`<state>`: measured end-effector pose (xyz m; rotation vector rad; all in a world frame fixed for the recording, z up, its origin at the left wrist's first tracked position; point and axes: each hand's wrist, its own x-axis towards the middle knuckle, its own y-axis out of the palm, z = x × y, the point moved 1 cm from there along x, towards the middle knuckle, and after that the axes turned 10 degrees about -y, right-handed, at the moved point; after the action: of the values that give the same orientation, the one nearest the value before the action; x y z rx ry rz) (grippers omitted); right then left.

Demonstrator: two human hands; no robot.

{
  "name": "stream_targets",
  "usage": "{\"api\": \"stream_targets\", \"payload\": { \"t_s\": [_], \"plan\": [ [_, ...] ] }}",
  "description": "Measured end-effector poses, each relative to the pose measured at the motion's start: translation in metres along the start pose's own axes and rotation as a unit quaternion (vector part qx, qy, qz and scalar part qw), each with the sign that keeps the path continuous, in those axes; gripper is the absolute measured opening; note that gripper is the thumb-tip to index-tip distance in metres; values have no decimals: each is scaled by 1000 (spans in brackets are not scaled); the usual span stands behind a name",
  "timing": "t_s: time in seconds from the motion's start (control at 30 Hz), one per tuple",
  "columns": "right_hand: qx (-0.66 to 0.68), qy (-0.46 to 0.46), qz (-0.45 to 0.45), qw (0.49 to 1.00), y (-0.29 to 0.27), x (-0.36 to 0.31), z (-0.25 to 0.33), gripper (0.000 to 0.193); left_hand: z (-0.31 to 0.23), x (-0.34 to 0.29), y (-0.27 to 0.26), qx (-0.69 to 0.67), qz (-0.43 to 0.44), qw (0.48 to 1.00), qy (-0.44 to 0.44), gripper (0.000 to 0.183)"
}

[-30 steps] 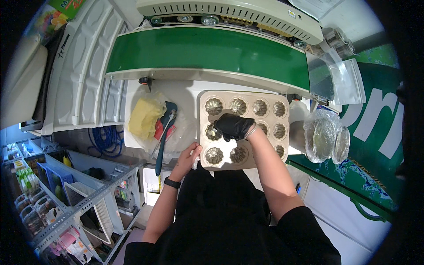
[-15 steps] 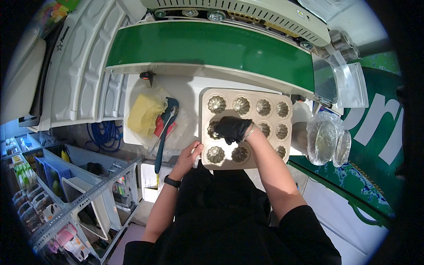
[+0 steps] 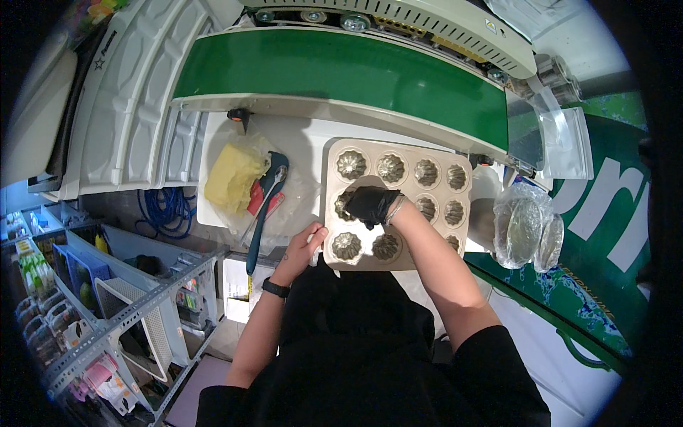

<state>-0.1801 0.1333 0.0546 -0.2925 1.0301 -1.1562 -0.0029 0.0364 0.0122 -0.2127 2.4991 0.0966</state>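
Note:
A beige baking pan [image 3: 408,193] with several fluted cups lies on the white work surface in front of me. At its lower left edge, my left hand [image 3: 306,245] is bare and closed, thumb against the rim. A small white piece shows beneath those fingers; I cannot tell what it is. My right hand [image 3: 371,206], in a black glove, is over the pan with fingers bunched into the left cup of the middle row. The fingertips are partly hidden, so whatever they may hold is not visible. The forearm covers part of the lower right cups.
Left of the pan, a yellow block [image 3: 233,178] sits on clear plastic beside a blue spatula [image 3: 260,224] and a metal spoon [image 3: 280,176]. A machine with a green belt [image 3: 341,67] spans the far side. Plastic-wrapped containers [image 3: 523,224] stand at right. A metal shelf [image 3: 153,299] is lower left.
My right hand stays at the same cup, its wrist turned slightly and the forearm moved a little. My left hand keeps its place on the pan's edge. The whole view has shifted slightly.

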Motion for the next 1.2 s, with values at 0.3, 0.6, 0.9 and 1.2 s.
{"api": "stream_targets", "payload": {
  "t_s": [0.3, 0.6, 0.9, 1.2],
  "plan": [
    [8, -31, -15, 999, 9, 7, -1, 21, 7, 1, 1, -4, -1, 1000, 8, 23],
    [-97, -18, -39, 994, 18, 10, 4, 23, 0, -4, -1, 22, -21, 999, 29, 25],
    [-204, -40, 22, 978, 3, 8, 26, 19, -3, -5, -2, 44, -19, 999, 22, 27],
    [-165, -109, 45, 979, -23, -1, 18, 19, 1, -6, -1, 38, -29, 999, 19, 28]
  ]
}}
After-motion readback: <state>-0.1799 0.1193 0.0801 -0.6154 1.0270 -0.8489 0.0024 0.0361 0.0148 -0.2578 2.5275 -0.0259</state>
